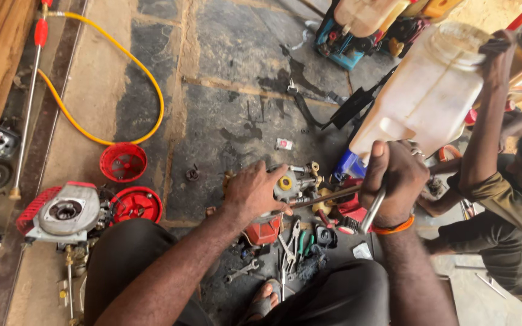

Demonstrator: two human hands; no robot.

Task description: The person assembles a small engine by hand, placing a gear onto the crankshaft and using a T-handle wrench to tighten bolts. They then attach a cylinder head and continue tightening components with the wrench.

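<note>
- Nearest, between the person's knees, a sandalled foot (pixel 265 300) shows only in part; loose wrenches (pixel 243 270) and green-handled pliers (pixel 305 241) lie below both sets of fingers, half lost in clutter.
- The left hand (pixel 254 192) lies palm down on a small engine part (pixel 288 187), fingers curled over its left side; what sits beneath the palm is hidden.
- The right hand (pixel 397 181) is closed around a metal tool handle (pixel 373 211), whose lower end sticks out below the fist; its working tip is covered by the fingers.
- A thin rod (pixel 327 198) runs from the engine part toward the right fist.
- Left of the left fingers sit two red round covers (pixel 129 184) and a grey engine housing (pixel 67 211).
- Just beyond the right knuckles, another person's hand (pixel 496 54) holds a white plastic tank (pixel 424 96) tilted; that person is cut off at the frame's right edge.
- Farthest, a yellow hose (pixel 116 54) loops across the stone floor (pixel 225 78), and the machines at the top edge are cropped and hard to identify.
</note>
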